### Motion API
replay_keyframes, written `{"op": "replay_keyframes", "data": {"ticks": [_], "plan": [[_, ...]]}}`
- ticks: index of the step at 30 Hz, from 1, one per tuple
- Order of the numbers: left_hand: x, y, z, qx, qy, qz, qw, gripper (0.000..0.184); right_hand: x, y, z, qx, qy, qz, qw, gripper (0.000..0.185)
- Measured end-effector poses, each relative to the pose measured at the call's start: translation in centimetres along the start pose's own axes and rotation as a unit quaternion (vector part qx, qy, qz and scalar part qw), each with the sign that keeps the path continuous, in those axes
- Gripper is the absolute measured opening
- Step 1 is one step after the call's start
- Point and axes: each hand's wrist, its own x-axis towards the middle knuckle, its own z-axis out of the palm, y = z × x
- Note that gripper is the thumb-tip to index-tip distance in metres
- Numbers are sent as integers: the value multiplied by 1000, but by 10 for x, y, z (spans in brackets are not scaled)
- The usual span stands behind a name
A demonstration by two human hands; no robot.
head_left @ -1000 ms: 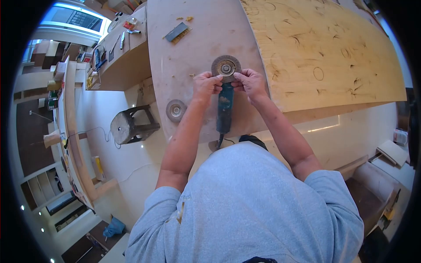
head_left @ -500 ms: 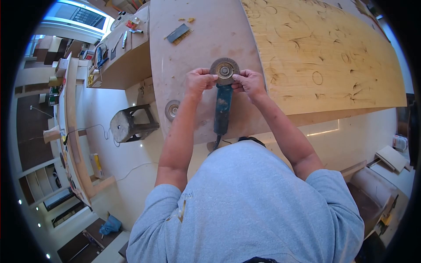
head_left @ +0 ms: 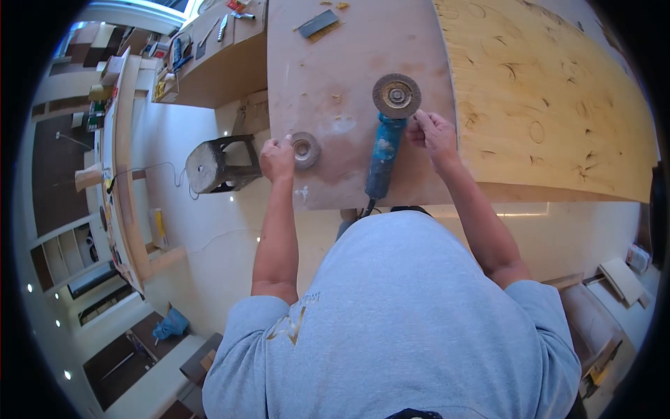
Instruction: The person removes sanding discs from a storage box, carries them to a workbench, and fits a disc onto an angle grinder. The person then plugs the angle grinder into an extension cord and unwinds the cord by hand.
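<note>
A blue angle grinder [head_left: 386, 150] lies on the dusty table [head_left: 335, 77], its round flap disc [head_left: 396, 96] facing up at the far end. My right hand [head_left: 434, 136] is at the lower right edge of that disc, thumb and fingers pinched together; what they hold, if anything, is hidden. A second, loose flap disc [head_left: 305, 150] lies near the table's left edge. My left hand [head_left: 278, 159] touches its left rim with fingers closed on it.
A brush [head_left: 318, 24] lies at the far side of the table. Yellow marked plywood [head_left: 537, 105] is on the right. A dark stool [head_left: 209, 166] stands left of the table, below a side counter [head_left: 223, 66] with tools.
My left hand has left the grinder's disc and moved left to the loose disc. My right hand stays by the grinder. The view has shifted, so the table appears further right and higher.
</note>
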Motion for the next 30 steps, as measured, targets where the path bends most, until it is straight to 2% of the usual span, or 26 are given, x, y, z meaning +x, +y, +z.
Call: {"op": "replay_keyframes", "data": {"ticks": [1, 2, 5, 11, 13, 17, 19, 30], "plan": [[-2, -9, 2, 10, 2, -29, 1000, 49, -4, 5, -1, -4, -1, 7, 1000, 27], [-5, -16, 9, 13, 20, -19, 1000, 49, -6, 14, -2, -8, -5, 14, 1000, 27], [-4, -18, 7, -24, -29, -36, 999, 48, -17, 25, 0, -26, -12, 21, 999, 26], [10, -25, 11, -123, -84, -84, 985, 34, -20, 37, 5, -48, -20, 45, 998, 25], [11, -27, 11, -223, -104, -122, 961, 27, -21, 37, 8, -47, -16, 45, 998, 25], [12, -25, 6, -411, -157, -214, 872, 22, -23, 39, 7, -39, -11, 42, 998, 24], [13, -27, 5, -441, -175, -221, 852, 21, -23, 42, 6, -37, -10, 45, 998, 24], [8, -32, 5, -459, -196, -199, 843, 12, -31, 49, 8, -32, -9, 55, 998, 20]]}}
